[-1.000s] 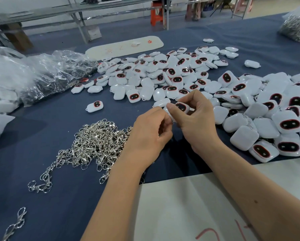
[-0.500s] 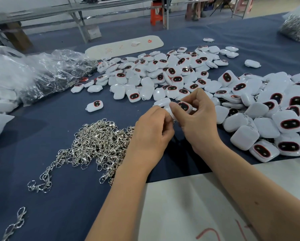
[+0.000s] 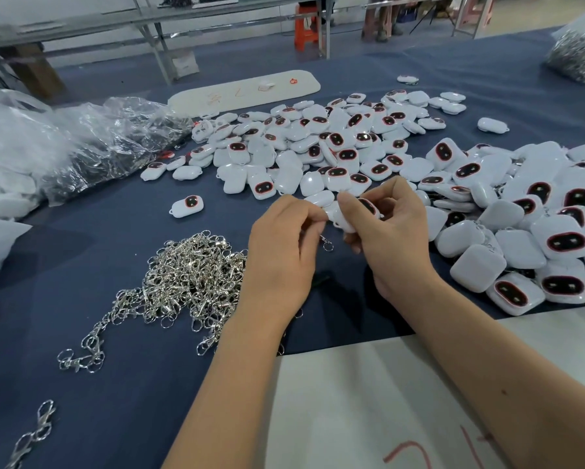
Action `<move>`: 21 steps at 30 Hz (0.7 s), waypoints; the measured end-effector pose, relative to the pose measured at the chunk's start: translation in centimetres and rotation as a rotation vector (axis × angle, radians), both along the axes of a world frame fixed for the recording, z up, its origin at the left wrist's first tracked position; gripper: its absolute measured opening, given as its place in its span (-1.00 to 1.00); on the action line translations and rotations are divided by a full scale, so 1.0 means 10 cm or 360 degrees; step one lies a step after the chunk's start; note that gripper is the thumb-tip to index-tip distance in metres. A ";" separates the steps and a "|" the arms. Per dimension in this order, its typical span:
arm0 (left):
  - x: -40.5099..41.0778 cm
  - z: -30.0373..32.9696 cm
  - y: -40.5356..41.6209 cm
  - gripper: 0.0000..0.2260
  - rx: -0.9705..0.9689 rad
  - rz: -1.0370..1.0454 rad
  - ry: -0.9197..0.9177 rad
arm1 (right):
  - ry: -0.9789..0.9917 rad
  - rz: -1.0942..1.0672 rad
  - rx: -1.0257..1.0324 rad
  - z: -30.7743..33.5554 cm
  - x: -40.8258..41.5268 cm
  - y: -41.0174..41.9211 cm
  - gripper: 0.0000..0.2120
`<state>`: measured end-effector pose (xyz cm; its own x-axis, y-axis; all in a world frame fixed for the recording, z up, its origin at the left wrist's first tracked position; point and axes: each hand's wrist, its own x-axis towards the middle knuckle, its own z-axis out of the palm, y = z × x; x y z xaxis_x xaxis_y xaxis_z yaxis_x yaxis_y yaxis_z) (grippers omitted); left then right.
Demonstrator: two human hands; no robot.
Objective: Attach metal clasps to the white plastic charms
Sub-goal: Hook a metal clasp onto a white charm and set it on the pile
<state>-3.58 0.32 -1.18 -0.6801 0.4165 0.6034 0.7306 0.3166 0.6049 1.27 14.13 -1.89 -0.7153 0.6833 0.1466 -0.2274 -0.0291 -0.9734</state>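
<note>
1. We held one white charm (image 3: 350,216) in our right hand (image 3: 391,238), thumb and curled fingers pinching it above the blue cloth (image 3: 81,384), its dark oval face turned up and partly hidden by the fingers.
2. Our left hand (image 3: 281,252) sat just beside it, fingertips pinched together at the charm's near edge. A metal clasp (image 3: 325,243) dangled below those fingertips; we held it by its upper end, though we could not tell the exact point of the grip.
3. We could not see whether the clasp was joined to the charm.
4. A tangled heap of loose clasps (image 3: 186,282) lay on the cloth to the left of our left wrist, with a few strays (image 3: 34,434) nearer the bottom left corner.
5. Piles of charms (image 3: 318,147) spread beyond and to the right of our hands, one single charm (image 3: 187,206) lying apart on the left.
6. Crumpled clear plastic bags (image 3: 91,143) lay at far left, and a white sheet (image 3: 369,401) with red marks lay under our forearms.
</note>
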 end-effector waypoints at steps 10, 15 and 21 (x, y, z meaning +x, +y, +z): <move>-0.04 -0.02 -0.06 -0.67 -0.0319 0.0034 -0.0075 | -0.0005 -0.0059 -0.0120 0.01 -0.01 0.03 -0.73; -0.01 -0.05 -0.01 -0.69 -0.0802 0.0001 -0.0040 | -0.0041 -0.0012 -0.0036 -0.02 -0.04 0.04 -0.91; -0.01 -0.01 -0.02 -0.93 -0.0706 0.0190 -0.0269 | -0.0181 -0.0016 0.0252 -0.02 -0.02 0.01 -0.77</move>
<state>-3.65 0.08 -1.25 -0.8118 0.5215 0.2626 0.5767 0.6462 0.4998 1.10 14.19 -2.13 -0.7266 0.6653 0.1713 -0.1149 0.1281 -0.9851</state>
